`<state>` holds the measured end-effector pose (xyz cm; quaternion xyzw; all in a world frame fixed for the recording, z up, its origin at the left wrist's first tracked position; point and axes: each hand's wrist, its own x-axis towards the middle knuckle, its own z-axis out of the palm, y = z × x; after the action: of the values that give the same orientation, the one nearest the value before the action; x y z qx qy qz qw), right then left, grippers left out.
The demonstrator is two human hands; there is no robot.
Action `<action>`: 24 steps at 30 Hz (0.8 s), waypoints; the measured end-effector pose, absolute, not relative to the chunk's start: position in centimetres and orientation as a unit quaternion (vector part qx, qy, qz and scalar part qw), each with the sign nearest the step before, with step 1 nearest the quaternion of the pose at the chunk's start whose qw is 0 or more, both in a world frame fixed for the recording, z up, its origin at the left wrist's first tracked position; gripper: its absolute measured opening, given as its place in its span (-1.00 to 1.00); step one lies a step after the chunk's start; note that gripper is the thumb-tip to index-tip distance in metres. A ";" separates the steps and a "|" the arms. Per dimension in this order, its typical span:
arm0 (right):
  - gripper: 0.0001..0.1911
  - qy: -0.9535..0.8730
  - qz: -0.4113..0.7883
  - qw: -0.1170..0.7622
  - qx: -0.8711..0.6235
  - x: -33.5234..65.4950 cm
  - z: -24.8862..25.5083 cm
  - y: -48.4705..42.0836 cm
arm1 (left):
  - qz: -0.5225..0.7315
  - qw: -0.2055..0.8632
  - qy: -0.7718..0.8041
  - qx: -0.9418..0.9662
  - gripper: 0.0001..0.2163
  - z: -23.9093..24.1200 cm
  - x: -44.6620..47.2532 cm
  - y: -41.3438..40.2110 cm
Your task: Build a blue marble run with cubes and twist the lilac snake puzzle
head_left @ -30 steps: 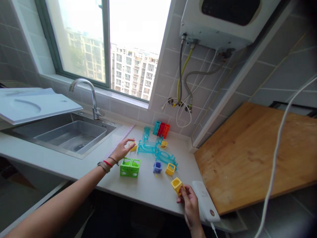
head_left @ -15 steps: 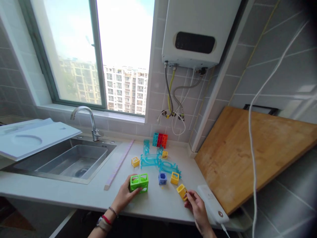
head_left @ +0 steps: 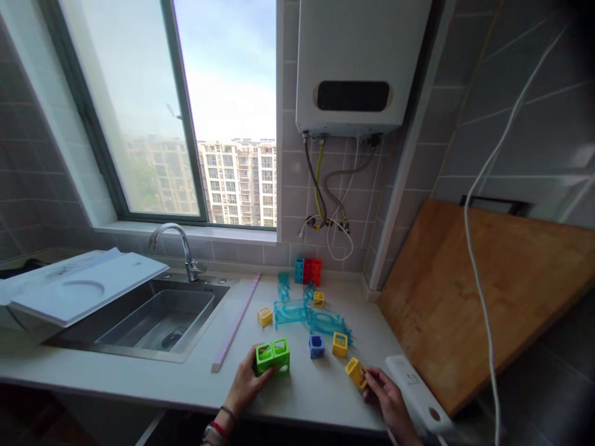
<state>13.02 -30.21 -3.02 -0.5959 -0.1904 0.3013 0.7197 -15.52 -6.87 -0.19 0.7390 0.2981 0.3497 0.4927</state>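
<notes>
My left hand (head_left: 247, 383) is closed around a green double block (head_left: 273, 357), an open-framed piece made of two joined cubes, at the counter's front. Between the fingers of my right hand (head_left: 385, 396) is a yellow cube block (head_left: 356, 373), tilted. A blue cube block (head_left: 317, 347) and another yellow cube (head_left: 339, 344) lie between the hands, a little farther back. Translucent turquoise track pieces (head_left: 292, 311) spread behind them, with a yellow cube (head_left: 264, 316) to their left and one more (head_left: 318, 300) near their back.
Turquoise and red blocks (head_left: 307, 271) stand by the back wall. On the left, a pale strip (head_left: 236, 322) lies beside the sink (head_left: 139, 344), partly covered by white boards (head_left: 88, 285). A white power strip (head_left: 418, 395) and leaning wooden board (head_left: 488, 291) border the right.
The whole view has shifted, so everything appears slightly lower and the counter items farther right. Both hands keep their blocks, with little visible movement relative to the counter.
</notes>
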 end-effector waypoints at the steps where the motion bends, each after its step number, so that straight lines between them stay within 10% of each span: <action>1: -0.52 -0.170 0.305 0.729 -0.588 13.2 -3.2 -30.2 | 0.351 0.490 0.302 0.739 -0.53 -0.2 -15.5 -6.9; 10: -0.49 -0.133 0.172 0.761 -0.611 16.7 -2.8 -27.9 | 0.333 0.440 0.340 0.761 -0.55 -0.6 -15.2 -6.6; 24: -0.57 -0.347 0.067 0.579 -0.735 24.4 -0.9 -15.4 | 0.275 0.426 0.363 0.782 -0.55 -1.5 -15.0 -5.6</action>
<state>24.43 -15.41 -0.95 -0.7350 -0.3466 0.0672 0.5789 -15.01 -5.62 -1.52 0.7817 0.3626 0.2752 0.4263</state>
